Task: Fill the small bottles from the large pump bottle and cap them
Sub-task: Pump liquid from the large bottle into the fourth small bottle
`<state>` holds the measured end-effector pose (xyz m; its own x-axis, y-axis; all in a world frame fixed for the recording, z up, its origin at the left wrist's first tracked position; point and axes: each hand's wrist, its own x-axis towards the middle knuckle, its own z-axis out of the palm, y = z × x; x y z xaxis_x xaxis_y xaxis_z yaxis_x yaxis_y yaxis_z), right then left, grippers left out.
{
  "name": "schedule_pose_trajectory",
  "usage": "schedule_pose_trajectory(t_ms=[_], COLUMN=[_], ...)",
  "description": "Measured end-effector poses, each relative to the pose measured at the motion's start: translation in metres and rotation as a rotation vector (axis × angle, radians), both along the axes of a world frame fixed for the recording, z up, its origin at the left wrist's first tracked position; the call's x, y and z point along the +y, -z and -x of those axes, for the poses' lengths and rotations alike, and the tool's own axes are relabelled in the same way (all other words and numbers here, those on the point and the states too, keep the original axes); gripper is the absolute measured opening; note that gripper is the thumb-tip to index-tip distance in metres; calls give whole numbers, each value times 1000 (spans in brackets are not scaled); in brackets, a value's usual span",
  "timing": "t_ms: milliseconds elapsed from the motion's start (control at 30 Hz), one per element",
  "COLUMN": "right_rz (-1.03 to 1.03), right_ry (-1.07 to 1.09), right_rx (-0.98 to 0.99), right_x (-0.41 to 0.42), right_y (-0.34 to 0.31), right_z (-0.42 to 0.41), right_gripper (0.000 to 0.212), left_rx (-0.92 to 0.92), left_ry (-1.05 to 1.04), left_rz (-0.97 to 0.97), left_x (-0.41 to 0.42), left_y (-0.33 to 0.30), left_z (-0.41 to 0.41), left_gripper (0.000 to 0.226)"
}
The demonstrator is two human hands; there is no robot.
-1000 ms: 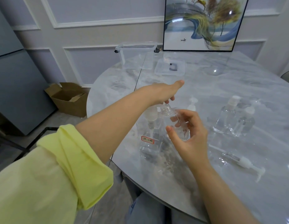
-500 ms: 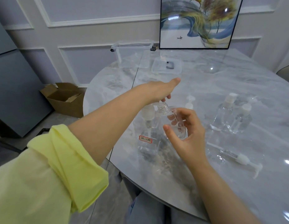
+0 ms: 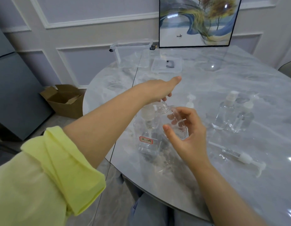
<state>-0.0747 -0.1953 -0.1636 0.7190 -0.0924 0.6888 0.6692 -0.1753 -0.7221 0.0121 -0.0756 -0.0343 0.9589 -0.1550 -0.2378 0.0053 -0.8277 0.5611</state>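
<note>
A large clear pump bottle (image 3: 148, 141) with a red-edged label stands near the table's front edge. My left hand (image 3: 159, 90) lies on top of its white pump head, palm down, fingers stretched forward. My right hand (image 3: 187, 134) grips a small uncapped clear bottle (image 3: 175, 121), tilted with its threaded neck up against the pump's spout. Two capped small bottles (image 3: 226, 113) (image 3: 244, 118) stand together to the right. A loose white pump cap (image 3: 245, 159) with its tube lies on the table at the right front. Another white pump top (image 3: 190, 101) shows behind my right hand.
A grey marble table (image 3: 239, 82) carries everything. At the back stand a clear plastic box (image 3: 133, 54) and its flat lid (image 3: 166, 66), with a framed picture (image 3: 198, 22) leaning on the wall. A cardboard box (image 3: 65, 100) sits on the floor to the left.
Both hands and the bottles keep the same pose; only the camera has shifted slightly.
</note>
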Motion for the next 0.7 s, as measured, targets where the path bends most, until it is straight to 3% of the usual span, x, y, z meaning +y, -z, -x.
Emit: schedule_pose_trajectory(t_ms=[700], right_rz=[1], right_ry=[-11], right_rx=[2], right_x=[-3], right_y=[1], right_z=[-1], right_gripper=[37], left_rx=[31], left_ry=[2], left_rz=[17], left_x=[1], left_y=[2], left_z=[-3], left_gripper=[75])
